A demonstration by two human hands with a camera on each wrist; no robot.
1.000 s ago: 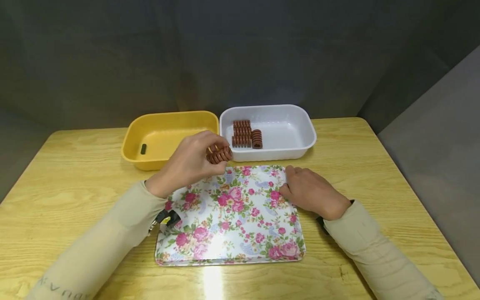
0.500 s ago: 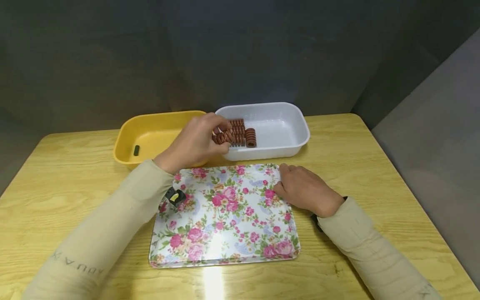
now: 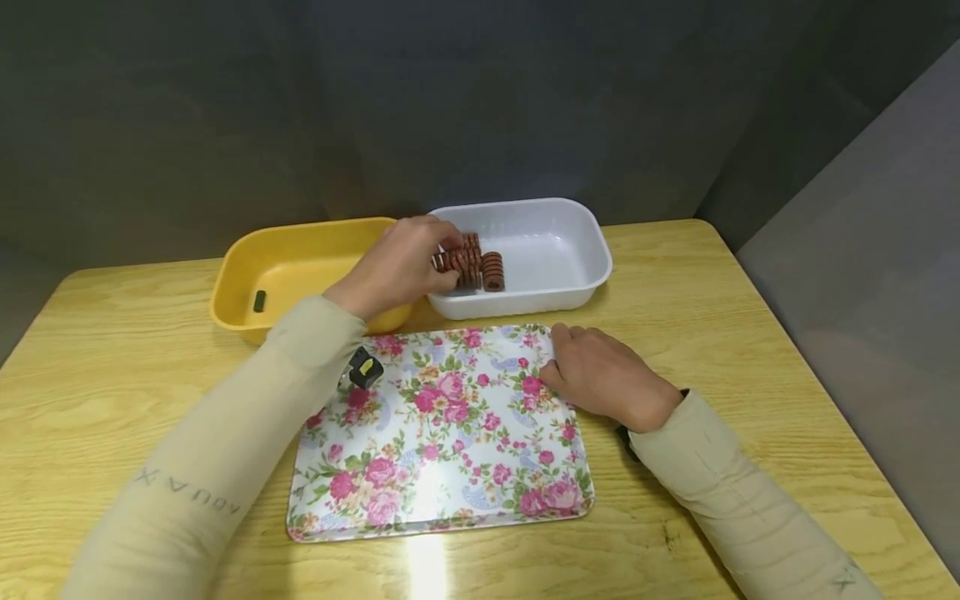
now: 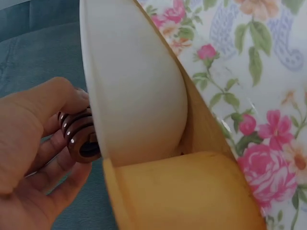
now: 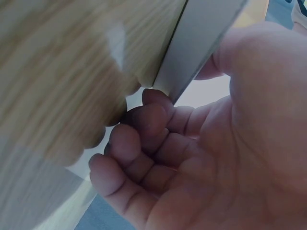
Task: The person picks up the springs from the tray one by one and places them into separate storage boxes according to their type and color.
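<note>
My left hand (image 3: 401,262) pinches a brown ridged roll (image 4: 79,132) with dark stripes and a hollow end between thumb and fingers. It reaches over the left end of the white bin (image 3: 540,302), where several similar rolls are grouped; one separate roll (image 3: 492,272) lies just to their right. The hand partly covers the group in the head view. My right hand (image 3: 603,371) grips the upper right edge of a flower-patterned tray (image 3: 450,442), thumb on top. Seen from the right wrist, its fingers (image 5: 127,143) curl at the tray's rim, close to the wood.
Left of the white bin stands a yellow bin (image 3: 307,271) holding one small dark green block (image 3: 259,301). Both bins sit at the back of the wooden table (image 3: 705,333), before a dark curtain (image 3: 480,100). A grey panel (image 3: 885,208) borders the right side.
My left hand has carried the roll from in front of the white bin's left corner over its rim to the grouped rolls. My right hand keeps its place at the tray's edge.
</note>
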